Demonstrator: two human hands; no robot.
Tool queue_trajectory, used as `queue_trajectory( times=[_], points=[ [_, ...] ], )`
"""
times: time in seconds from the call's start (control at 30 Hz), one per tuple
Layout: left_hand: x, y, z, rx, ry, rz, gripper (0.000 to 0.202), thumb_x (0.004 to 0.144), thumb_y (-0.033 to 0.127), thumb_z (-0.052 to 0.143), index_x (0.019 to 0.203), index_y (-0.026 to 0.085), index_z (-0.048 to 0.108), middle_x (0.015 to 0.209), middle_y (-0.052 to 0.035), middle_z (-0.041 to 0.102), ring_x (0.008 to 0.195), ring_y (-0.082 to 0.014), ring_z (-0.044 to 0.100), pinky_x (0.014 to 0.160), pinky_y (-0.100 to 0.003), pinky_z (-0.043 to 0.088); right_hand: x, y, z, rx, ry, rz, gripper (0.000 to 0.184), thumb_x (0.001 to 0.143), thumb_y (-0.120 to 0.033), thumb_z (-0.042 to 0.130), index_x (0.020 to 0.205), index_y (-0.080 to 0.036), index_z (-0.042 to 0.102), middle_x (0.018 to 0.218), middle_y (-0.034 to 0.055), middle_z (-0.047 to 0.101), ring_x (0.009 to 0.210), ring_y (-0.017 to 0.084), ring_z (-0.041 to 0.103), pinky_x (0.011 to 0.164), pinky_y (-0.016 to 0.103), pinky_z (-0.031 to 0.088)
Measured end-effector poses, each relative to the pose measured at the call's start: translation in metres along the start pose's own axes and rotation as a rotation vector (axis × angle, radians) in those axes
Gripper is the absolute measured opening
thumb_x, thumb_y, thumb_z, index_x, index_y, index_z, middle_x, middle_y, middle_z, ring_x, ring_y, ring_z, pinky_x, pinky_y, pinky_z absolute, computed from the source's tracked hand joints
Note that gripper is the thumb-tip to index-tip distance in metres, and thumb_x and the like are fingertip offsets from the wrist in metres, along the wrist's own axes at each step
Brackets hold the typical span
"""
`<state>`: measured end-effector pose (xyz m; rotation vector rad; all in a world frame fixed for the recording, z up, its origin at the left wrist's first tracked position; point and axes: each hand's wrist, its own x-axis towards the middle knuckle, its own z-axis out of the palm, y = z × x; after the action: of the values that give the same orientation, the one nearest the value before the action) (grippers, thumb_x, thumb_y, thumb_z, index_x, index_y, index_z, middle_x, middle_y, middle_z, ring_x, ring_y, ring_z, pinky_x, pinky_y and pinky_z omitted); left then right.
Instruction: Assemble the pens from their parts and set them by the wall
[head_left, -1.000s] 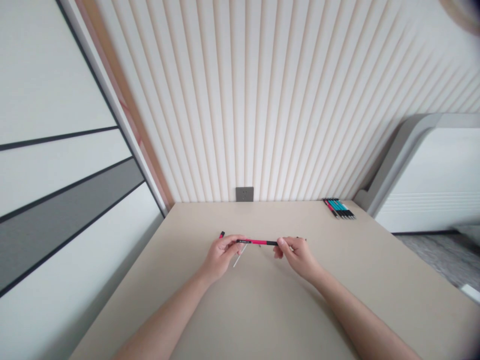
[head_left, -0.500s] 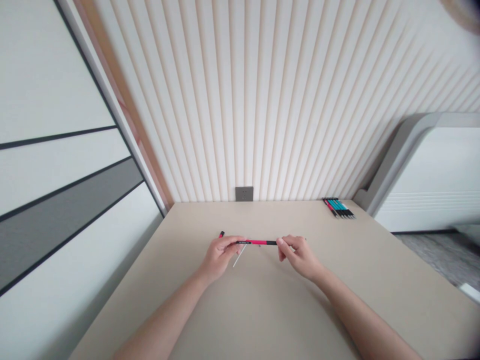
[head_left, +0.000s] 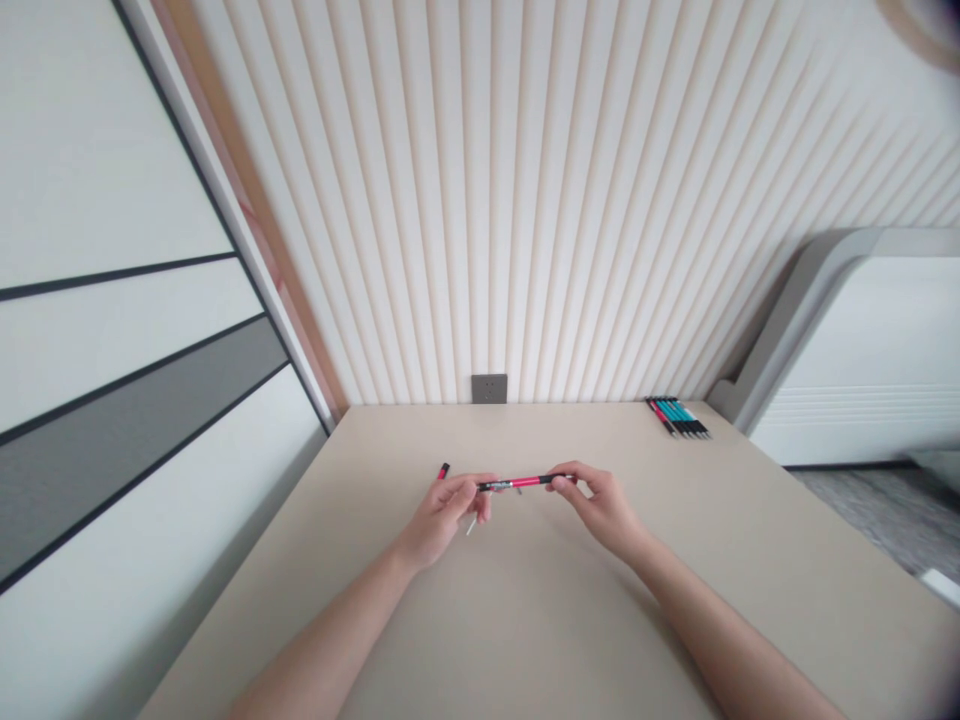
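Between my two hands, a red and black pen (head_left: 527, 481) is held roughly level above the table, its right end a little higher. My left hand (head_left: 441, 513) pinches its left end between thumb and fingers. At the other end, near the tip, the fingertips of my right hand (head_left: 598, 501) close on it. A thin white stick (head_left: 471, 525), perhaps a refill, lies partly hidden under my left hand. Behind that hand pokes out a red piece with a black end (head_left: 443, 470). One tiny dark piece (head_left: 519, 491) rests on the table just below the pen.
Several pens, teal and red with black ends, lie side by side as a row (head_left: 679, 417) at the table's back right. A ribbed wall with a dark socket (head_left: 489, 388) rises behind the table (head_left: 480, 640). Left stands a white and grey cabinet (head_left: 150, 420); right, a bed headboard (head_left: 862, 350).
The right end of the pen has risen slightly, and my right hand has shifted its grip toward the tip. My left hand's fingers now cover more of the white stick.
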<state>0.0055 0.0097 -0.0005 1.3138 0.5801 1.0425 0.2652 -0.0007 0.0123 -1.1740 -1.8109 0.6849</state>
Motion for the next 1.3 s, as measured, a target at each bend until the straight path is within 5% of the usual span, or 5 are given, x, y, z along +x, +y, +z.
queue_trajectory(
  times=[0.4, 0.6, 0.9, 1.07, 1.3],
  points=[
    [0.000, -0.003, -0.002, -0.112, 0.003, -0.058, 0.038, 0.065, 0.051, 0.081, 0.081, 0.017, 0.079, 0.064, -0.0046, 0.061, 0.064, -0.0153, 0.052, 0.063, -0.029, 0.037, -0.003, 0.006, 0.002, 0.128, -0.093, -0.015, 0.032, 0.090, -0.048, 0.056, 0.092, -0.020, 0.071, 0.086, 0.0058, 0.073, 0.083, 0.020, 0.065, 0.076, 0.031, 0.048],
    [0.002, 0.000, 0.000, -0.138, 0.061, -0.032, 0.047, 0.080, 0.056, 0.065, 0.103, 0.015, 0.074, 0.064, -0.0049, 0.061, 0.063, -0.0160, 0.054, 0.064, -0.030, 0.040, -0.002, 0.003, 0.002, 0.095, -0.020, 0.013, 0.029, 0.090, -0.046, 0.057, 0.093, -0.021, 0.071, 0.087, 0.0054, 0.073, 0.083, 0.021, 0.064, 0.079, 0.032, 0.048],
    [0.003, 0.001, -0.002, 0.399, 0.198, -0.034, 0.039, 0.082, 0.043, 0.067, 0.107, 0.013, 0.072, 0.063, -0.0025, 0.065, 0.061, -0.0149, 0.056, 0.063, -0.026, 0.044, -0.003, 0.002, 0.003, -0.011, 0.052, -0.002, 0.026, 0.087, -0.044, 0.060, 0.094, -0.022, 0.072, 0.084, 0.0040, 0.073, 0.077, 0.020, 0.064, 0.073, 0.030, 0.048],
    [0.003, 0.009, -0.003, 0.685, 0.166, 0.154, 0.024, 0.087, 0.035, 0.062, 0.100, 0.021, 0.076, 0.071, -0.0044, 0.072, 0.063, -0.0159, 0.060, 0.064, -0.026, 0.046, -0.005, -0.004, 0.001, -0.072, -0.024, -0.023, 0.031, 0.092, -0.044, 0.052, 0.082, -0.022, 0.071, 0.073, 0.0032, 0.072, 0.073, 0.019, 0.065, 0.066, 0.027, 0.046],
    [0.002, 0.009, -0.006, 0.798, 0.172, 0.236, 0.022, 0.088, 0.034, 0.061, 0.099, 0.022, 0.076, 0.083, -0.0059, 0.076, 0.070, -0.0177, 0.065, 0.069, -0.026, 0.048, 0.003, 0.000, -0.006, -0.140, -0.097, -0.028, 0.042, 0.096, -0.046, 0.042, 0.077, -0.022, 0.071, 0.074, 0.0034, 0.073, 0.073, 0.019, 0.066, 0.070, 0.028, 0.047]
  ],
)
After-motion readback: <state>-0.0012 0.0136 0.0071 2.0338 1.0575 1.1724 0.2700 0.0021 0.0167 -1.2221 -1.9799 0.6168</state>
